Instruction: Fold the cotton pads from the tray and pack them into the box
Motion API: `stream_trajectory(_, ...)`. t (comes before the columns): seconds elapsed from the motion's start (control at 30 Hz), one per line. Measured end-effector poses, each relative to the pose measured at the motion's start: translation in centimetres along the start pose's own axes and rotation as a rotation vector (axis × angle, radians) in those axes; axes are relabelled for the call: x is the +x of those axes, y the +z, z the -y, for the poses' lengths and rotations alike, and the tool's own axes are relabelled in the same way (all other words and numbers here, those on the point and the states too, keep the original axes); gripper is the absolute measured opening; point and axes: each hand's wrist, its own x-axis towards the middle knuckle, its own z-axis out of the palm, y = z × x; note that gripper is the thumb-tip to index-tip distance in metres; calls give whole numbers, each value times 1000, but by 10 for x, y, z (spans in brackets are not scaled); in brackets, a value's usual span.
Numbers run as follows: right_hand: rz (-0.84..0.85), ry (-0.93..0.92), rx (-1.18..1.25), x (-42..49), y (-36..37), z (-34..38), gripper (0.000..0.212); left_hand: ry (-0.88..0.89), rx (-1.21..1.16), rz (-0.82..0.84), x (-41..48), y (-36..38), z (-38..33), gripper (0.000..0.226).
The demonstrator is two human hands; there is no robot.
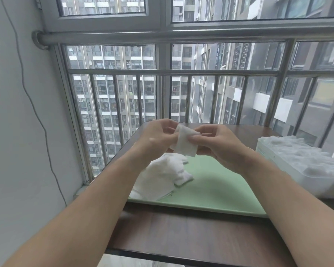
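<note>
Two bare forearms reach over the dark wood counter [181, 234]. Above the green tray [210, 189], the left hand [155, 137] and right hand [220, 145] pinch opposite sides of one white cotton pad [185, 145] with curled fingers. A heap of pads [162, 174] lies on the tray's left part, and the white box [278, 160] stands to the tray's right.

Single head-worn view, wide angle, facing forward and down: table [181, 234] close, lower frame; window railing [172, 72] fills upper half.

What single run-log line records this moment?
left hand, right hand: pinching cotton pad | pile: on tray | box: right, holds pads
</note>
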Motion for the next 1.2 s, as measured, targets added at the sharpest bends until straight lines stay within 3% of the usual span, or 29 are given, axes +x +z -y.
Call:
stream_trajectory(0.13,-19,-1,-6,2,0,-1,8,-12,-37,25,-1,-1,-3,13)
stream_trajectory(0.43,-47,30,-27,2,-2,-2,23,-101,-101,68,-5,0,-10,39)
stream_trajectory(0.5,-88,31,-43,1,0,-1,28,-74,-68,93,-6,0,-10,34)
stream_trajectory(0.57,-161,-3,-172,1,2,-1,30,-29,-20,78,-6,0,-8,22)
stream_trajectory(0.67,-238,-78,-615,3,4,-2,42,-4,10,-63,-4,-4,-5,12)
stream_trajectory(0.8,-8,-164,-742,-2,18,1,7,-19,-78,-276,0,-17,-9,16)
stream_trajectory(0.97,188,-271,-727,-6,44,-1,20,-40,-138,-368,1,-23,-11,20)
stream_trajectory(1.2,287,-267,-788,-9,53,2,26,-10,-91,-402,2,-20,-10,14)
